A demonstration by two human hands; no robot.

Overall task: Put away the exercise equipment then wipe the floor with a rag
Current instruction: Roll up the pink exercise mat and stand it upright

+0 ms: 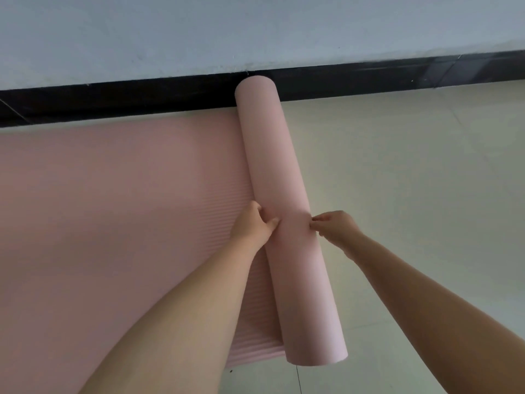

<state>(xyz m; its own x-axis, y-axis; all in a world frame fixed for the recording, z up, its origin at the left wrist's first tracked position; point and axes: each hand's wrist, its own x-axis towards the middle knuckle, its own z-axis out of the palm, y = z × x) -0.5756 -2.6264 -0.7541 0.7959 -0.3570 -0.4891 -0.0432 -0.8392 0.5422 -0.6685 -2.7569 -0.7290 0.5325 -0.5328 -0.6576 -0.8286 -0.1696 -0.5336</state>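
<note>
Both forearms fill the bottom of the view and reach forward to a pink exercise mat [113,223] that is partly rolled on the pale floor [412,180]. Its rolled part [278,177] is a long tube whose axis runs away from the person, from a near end low in the view to a far end that lies at, and seems to touch, the black skirting board [113,98] under the wall [199,29]. Everything not yet rolled lies flat to the left of the tube, ribbed side up, and bare floor lies to its right.

On the tube's left flank, about midway along it, the left hand [251,226] has its fingers [255,207] curled down into the crease where tube meets flat mat, with the thumb pressed on top, so it grips the roll. Opposite, the right hand [336,227] meets the right flank, its fingers [316,223] bunched and bent, their tips pressing or lightly pinching the roll's surface; how much they actually hold cannot be told.

What matters for the coming move is that the flat mat lies entirely leftward, at right angles to the tube's axis. Rolling on therefore probably means turning the tube to the left, across the person, not away from them. Each hand is about equally near the roll and they sit close together at its middle, so the long ends are unsupported and could lag or telescope. No rag is in sight, so the wiping looks some way off.
</note>
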